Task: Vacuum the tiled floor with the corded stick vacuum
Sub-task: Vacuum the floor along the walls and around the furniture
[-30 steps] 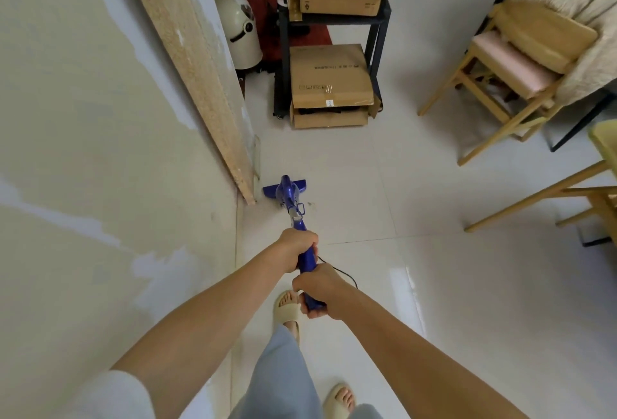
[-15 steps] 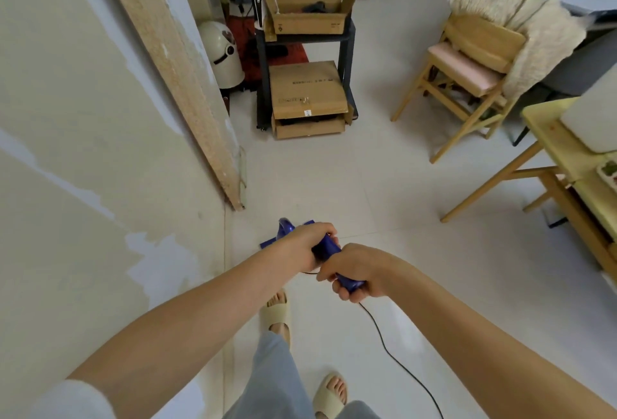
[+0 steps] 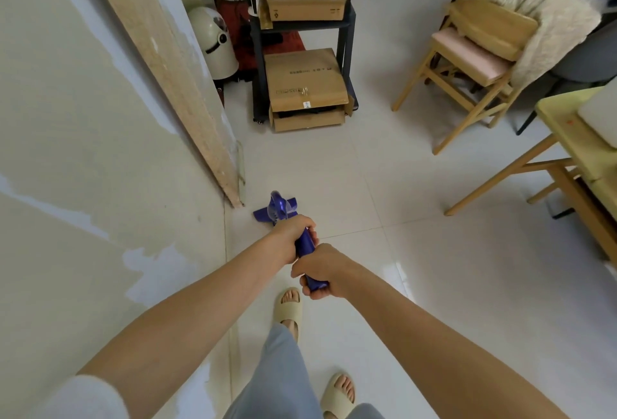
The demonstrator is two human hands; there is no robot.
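Underfoot, the tiled floor is pale, glossy and nearly white, with thin grout lines and a soft glare just beside the right forearm. The blue stick vacuum stands on it with its head close to the foot of a rough wooden board that leans against the patchy beige wall. Both hands are closed tight round the vacuum's handle: the left hand higher up toward the head, the right hand just below it at the handle's end. Beyond the vacuum, a black rack carries cardboard boxes, with a white domed appliance beside it by the wall. Further from the wall stand a wooden chair draped with a fluffy throw and the corner of a yellow tabletop. Two feet in beige slippers stand behind the vacuum
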